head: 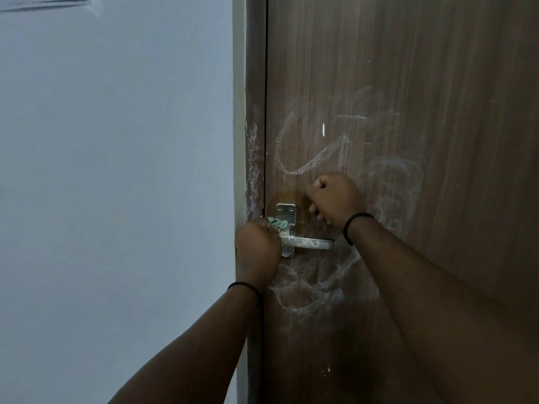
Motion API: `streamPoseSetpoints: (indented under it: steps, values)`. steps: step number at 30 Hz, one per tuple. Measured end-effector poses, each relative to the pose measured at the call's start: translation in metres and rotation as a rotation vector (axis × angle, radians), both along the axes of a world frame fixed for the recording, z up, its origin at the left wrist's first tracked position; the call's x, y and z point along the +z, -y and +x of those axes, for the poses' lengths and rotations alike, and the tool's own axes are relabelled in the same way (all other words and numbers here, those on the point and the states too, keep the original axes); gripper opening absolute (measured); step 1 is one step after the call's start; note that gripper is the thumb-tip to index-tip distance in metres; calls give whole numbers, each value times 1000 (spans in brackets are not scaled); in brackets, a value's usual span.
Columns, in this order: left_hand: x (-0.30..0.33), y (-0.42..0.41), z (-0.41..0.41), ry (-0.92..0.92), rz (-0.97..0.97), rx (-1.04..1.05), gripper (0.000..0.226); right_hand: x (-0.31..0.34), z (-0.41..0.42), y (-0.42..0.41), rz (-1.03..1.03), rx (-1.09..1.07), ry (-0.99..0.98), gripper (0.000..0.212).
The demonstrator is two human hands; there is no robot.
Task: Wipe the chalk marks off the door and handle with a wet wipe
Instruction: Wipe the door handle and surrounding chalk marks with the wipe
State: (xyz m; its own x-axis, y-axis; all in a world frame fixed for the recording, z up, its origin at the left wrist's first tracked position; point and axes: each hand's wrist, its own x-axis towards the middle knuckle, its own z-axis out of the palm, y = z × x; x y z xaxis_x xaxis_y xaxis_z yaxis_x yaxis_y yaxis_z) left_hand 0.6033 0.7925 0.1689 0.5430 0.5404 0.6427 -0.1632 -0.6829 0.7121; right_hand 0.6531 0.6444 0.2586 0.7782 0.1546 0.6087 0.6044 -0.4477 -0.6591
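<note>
A brown wooden door [408,83] carries white chalk scribbles [306,166] above and below its metal lever handle [315,244]. The handle and its plate [286,212] also bear chalk marks. My left hand [256,252] grips a crumpled pale green wet wipe [277,223] against the handle's left end and the plate. My right hand [332,199] rests against the door just above the handle with its fingers curled, and nothing shows in it. Both wrists wear black bands.
A dark door frame [253,141] with chalk smears runs along the door's left edge. A plain pale blue wall [116,170] fills the left half of the view.
</note>
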Motion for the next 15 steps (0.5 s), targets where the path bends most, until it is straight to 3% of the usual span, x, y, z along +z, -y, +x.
streamPoseSetpoints:
  steps: [7,15]
  values:
    - [22,5,-3,124,-115,-94,12,-9,8,8,18,78,40,24]
    - [-26,15,-18,29,-242,-106,16,-14,15,6,99,142,35,24]
